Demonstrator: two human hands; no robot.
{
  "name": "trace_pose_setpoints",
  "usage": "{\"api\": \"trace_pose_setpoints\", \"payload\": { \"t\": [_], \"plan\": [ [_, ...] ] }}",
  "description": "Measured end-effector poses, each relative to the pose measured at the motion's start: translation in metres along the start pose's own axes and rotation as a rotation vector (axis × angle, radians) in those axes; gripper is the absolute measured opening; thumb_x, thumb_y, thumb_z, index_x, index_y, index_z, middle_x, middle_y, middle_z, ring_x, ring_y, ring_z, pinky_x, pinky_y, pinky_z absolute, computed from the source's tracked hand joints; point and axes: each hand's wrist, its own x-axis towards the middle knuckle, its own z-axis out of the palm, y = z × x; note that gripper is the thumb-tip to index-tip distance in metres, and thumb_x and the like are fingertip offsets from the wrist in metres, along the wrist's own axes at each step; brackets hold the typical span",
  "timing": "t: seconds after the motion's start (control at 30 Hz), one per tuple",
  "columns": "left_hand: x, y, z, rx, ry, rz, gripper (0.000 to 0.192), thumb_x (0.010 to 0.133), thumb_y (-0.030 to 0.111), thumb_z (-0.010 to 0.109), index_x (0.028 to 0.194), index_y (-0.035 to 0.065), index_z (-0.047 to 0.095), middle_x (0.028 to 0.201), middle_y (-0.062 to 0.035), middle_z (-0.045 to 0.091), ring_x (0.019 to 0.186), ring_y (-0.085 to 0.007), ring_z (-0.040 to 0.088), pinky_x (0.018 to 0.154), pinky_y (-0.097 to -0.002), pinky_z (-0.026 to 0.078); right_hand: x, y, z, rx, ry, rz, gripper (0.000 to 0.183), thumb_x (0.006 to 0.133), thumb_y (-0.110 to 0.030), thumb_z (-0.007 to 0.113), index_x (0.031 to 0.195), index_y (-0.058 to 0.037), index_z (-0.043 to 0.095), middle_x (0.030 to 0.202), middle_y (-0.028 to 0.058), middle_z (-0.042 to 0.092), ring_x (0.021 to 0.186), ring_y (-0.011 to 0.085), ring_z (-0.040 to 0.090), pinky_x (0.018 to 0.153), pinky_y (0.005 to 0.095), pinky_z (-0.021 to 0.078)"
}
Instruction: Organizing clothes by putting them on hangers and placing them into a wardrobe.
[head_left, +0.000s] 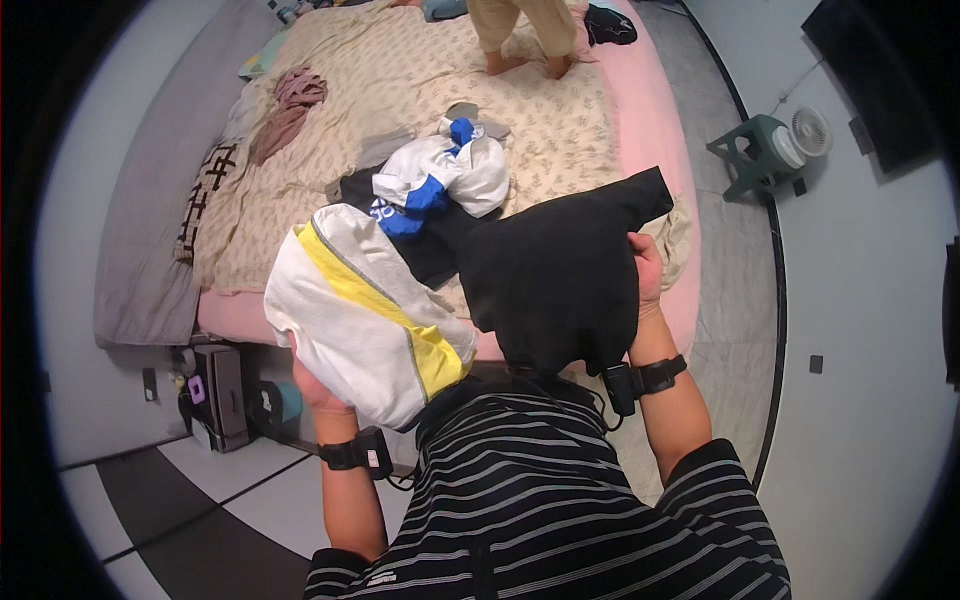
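My left hand (319, 386) holds a white cloth garment (337, 315) with a yellow stripe from its left side; most of the fingers are hidden behind the fabric. My right hand (646, 270) grips the edge of a black garment (555, 277), thumb in front and the other fingers out of sight. Both garments hang in front of my body, over the near edge of the bed. Just beyond them, a heap of white and blue clothing (476, 172) lies on a black cloth piece (435, 255) on the bed.
A patterned beige bedspread (390, 52) covers the pink-sheeted bed (660, 127). A person's legs (521, 37) stand on its far part. A mauve garment (289, 112) lies left. On the right, a green stool (757, 154) holds a white fan (810, 131). Boxes (221, 397) stand lower left.
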Motion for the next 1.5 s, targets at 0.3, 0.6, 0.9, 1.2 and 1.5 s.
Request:
{"api": "trace_pose_setpoints", "payload": {
  "t": [0.3,0.6,0.9,1.2,1.5],
  "plan": [
    [-0.002,0.007,-0.018,-0.029,0.081,0.02,0.059,0.089,0.043,0.035,0.133,0.0049,0.028,0.134,-0.0128,0.035,0.119,-0.0318,0.037,0.101,-0.0432,0.027,0.002,0.01,0.003,0.018,-0.009,-0.019,0.044,0.083,-0.027,0.036,0.106,0.0069,0.054,0.107,0.0206,0.057,0.098,0.0318,0.055,0.092,0.0381,0.0397],
    [-0.002,0.019,-0.041,-0.027,0.118,0.065,0.062,0.089,0.046,0.035,0.133,0.0038,0.026,0.134,-0.0143,0.034,0.12,-0.0328,0.036,0.101,-0.0429,0.027,0.012,0.028,0.016,-0.178,0.038,-0.06,0.043,0.083,-0.024,0.037,0.111,0.0062,0.05,0.11,0.0193,0.056,0.101,0.0304,0.054,0.094,0.0388,0.0386],
    [-0.01,0.016,-0.057,-0.119,0.046,-0.108,0.054,0.087,0.042,0.04,0.126,0.0056,0.039,0.126,-0.0111,0.045,0.114,-0.0277,0.043,0.099,-0.041,0.031,0.061,0.232,0.129,-1.814,-0.663,-0.016,0.028,0.071,-0.022,0.055,0.09,-0.0016,0.054,0.083,0.016,0.059,0.074,0.0335,0.057,0.067,0.0379,0.0474],
    [-0.045,0.044,-0.123,-0.079,0.272,0.344,0.074,0.079,0.066,0.035,0.124,0.0081,0.042,0.125,-0.009,0.046,0.113,-0.0264,0.043,0.099,-0.04,0.031,0.075,0.347,0.116,-1.952,-0.977,-0.051,0.051,0.061,-0.035,0.069,0.101,-0.0068,0.056,0.107,0.0136,0.045,0.105,0.0316,0.039,0.084,0.0477,0.0355],
    [-0.08,0.066,-0.135,-0.327,0.397,0.136,0.045,0.084,0.041,0.047,0.113,0.0069,0.049,0.117,-0.013,0.05,0.11,-0.0286,0.045,0.095,-0.0435,0.035,0.087,0.397,0.107,-2.008,-1.438,0.11,0.061,0.065,-0.037,0.068,0.113,-0.0038,0.049,0.13,0.0177,0.033,0.125,0.0336,0.024,0.093,0.0565,0.0256]
  ]
}}
